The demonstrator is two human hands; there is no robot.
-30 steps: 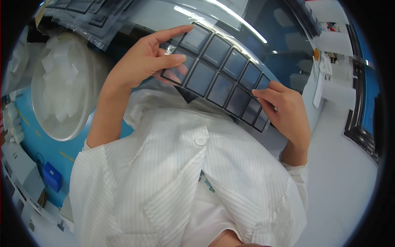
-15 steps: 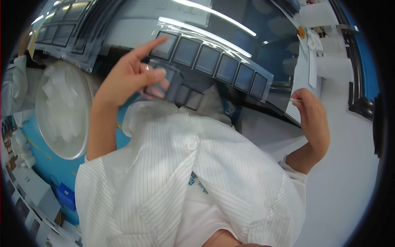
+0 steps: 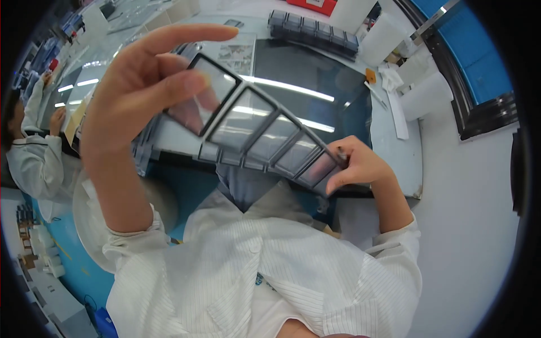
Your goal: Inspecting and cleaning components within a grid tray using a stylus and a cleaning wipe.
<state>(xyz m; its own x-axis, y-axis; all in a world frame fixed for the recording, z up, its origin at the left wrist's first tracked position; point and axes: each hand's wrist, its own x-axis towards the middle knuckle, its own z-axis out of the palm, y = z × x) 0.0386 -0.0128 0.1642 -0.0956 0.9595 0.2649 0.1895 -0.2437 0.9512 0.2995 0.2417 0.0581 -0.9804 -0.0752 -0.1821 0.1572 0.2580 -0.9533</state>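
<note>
Raised in front of me, above the table edge, is a tilted strip of clear rectangular panels with black borders (image 3: 256, 121). Its upper left end lies between the thumb and fingers of my left hand (image 3: 127, 90), whose index finger stretches out free above it. My right hand (image 3: 360, 166) grips the lower right end, thumb on the near side. Some left fingers show through the clear panel. More dark-edged panels show along the strip's lower edge; whether they belong to a second strip I cannot tell.
Behind the strip lies a dark glass plate (image 3: 315, 67) reflecting lamps. A stack of black-framed strips (image 3: 313, 34) stands at the back, near a red box (image 3: 315, 4) and white rolls (image 3: 383, 42). A co-worker (image 3: 36, 163) sits at far left; a white tub (image 3: 93, 225) stands beside me.
My right hand has moved left from the table's right side and now grips the strip. My left hand has come up with the strip's other end. My view has shifted, showing more of the table's back.
</note>
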